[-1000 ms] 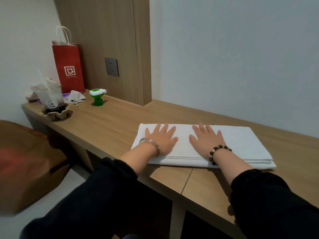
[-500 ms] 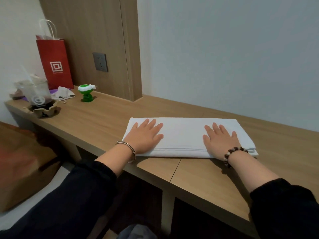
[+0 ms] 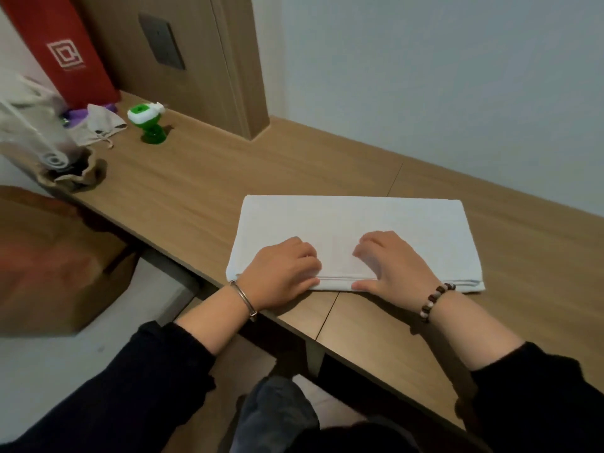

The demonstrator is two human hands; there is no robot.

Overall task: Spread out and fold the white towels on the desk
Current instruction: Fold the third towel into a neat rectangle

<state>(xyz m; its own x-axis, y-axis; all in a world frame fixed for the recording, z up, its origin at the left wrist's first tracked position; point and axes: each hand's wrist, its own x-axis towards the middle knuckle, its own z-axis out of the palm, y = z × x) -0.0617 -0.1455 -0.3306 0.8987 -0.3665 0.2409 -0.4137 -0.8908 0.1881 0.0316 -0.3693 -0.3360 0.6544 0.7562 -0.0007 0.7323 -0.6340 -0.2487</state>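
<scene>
Moved inward from the ends: left hand (image 3: 281,276) and right hand (image 3: 390,264) pinch near edge of white towel (image 3: 353,217), fingers curled.

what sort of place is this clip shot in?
Likely a hotel or dorm room, not certain: a long built-in wooden desk, a wall socket above it, a folded white towel, and a red paper bag.

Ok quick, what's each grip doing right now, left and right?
Left grip: closed, fingers curled on the towel at its near edge.
Right grip: closed on the same towel edge, thumb at the front.
</scene>
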